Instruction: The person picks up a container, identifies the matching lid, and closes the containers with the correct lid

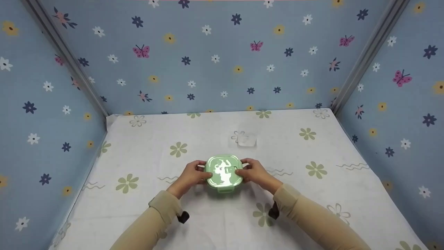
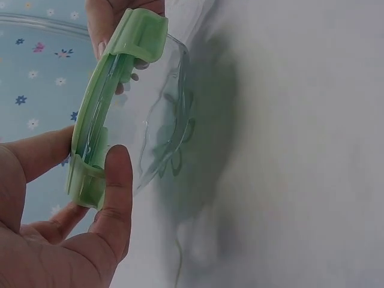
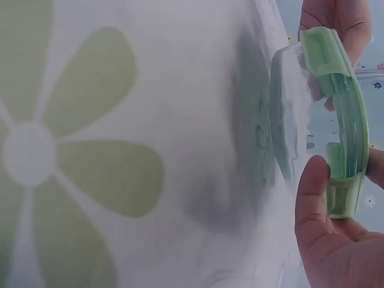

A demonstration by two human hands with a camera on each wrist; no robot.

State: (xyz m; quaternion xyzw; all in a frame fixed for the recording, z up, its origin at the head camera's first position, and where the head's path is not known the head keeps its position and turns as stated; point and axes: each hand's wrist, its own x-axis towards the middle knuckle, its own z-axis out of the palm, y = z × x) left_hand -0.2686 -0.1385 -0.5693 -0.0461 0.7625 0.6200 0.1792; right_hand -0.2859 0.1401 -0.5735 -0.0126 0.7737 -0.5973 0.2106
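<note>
A clear glass food container with a light green snap-on lid (image 1: 223, 166) is held level between both hands, its shadow on the cloth beneath. My left hand (image 1: 192, 175) grips its left side, thumb on the lid's edge and fingers round the side. Opposite it, my right hand (image 1: 256, 173) grips the right side in the same way. Green side flaps lie against the container: one flap (image 2: 89, 183) sits among the left fingers, another flap (image 3: 345, 199) among the right fingers. The glass wall (image 2: 153, 114) shows below the lid in both wrist views. A front flap (image 1: 226, 189) faces me.
A small translucent whitish piece (image 1: 247, 140) lies on the table beyond the container. White cloth with green flowers (image 1: 315, 170) covers the table. Blue patterned panels (image 1: 222, 76) stand at the back and both sides, with grey posts (image 1: 371, 52) at the corners.
</note>
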